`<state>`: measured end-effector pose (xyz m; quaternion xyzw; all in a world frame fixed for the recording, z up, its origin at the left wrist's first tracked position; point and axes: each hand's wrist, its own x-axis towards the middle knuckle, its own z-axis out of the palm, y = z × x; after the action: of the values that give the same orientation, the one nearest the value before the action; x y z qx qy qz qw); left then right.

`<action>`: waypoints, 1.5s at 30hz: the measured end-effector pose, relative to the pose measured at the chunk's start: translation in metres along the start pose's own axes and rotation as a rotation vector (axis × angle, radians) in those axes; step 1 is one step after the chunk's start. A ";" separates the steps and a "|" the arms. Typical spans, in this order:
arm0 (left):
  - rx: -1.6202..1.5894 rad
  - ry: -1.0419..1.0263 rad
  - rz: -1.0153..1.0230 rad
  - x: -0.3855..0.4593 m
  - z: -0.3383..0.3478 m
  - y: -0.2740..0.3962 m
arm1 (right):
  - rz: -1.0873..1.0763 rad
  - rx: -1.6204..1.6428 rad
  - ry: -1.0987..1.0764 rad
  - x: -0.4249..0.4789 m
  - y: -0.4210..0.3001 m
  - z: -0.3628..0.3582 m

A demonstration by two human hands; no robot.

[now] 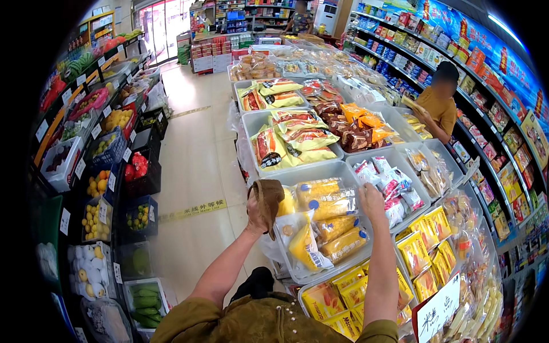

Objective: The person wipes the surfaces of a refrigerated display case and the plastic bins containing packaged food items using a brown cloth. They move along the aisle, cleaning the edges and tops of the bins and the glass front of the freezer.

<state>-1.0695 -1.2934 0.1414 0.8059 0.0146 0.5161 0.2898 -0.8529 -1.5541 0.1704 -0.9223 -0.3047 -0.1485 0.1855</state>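
My left hand (pixel 256 216) is closed around a bunched brown cloth (pixel 271 198), at the left rim of a translucent plastic bin (pixel 312 172). My right hand (pixel 372 202) is curled at that bin's right rim and appears to grip it; its fingertips are partly hidden. Inside the bin lie clear bags of yellow, corn-patterned bread (pixel 327 201) and a paler yellow bag (pixel 306 246) tilted near the front. Just beyond my right hand stands another bin of small white and pink packets (pixel 392 182). Yellow snack packets (pixel 328 300) lie below my forearms.
More bins hold yellow bags (pixel 296 133) and brown and orange packets (pixel 360 124). A person (pixel 441 98) stands right of the display; another (pixel 301 19) is at the back. Fruit crates (pixel 98 214) line the left, across a tiled aisle (pixel 193 171). A handwritten sign (pixel 438 308) stands at lower right.
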 end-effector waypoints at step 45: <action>-1.358 -0.119 -0.951 -0.042 -0.047 0.092 | 0.163 -0.144 0.041 -0.008 -0.015 0.004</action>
<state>-1.1537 -1.3620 0.1650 0.3895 0.0237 0.1918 0.9005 -0.8673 -1.5454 0.1680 -0.9518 -0.2133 -0.1734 0.1363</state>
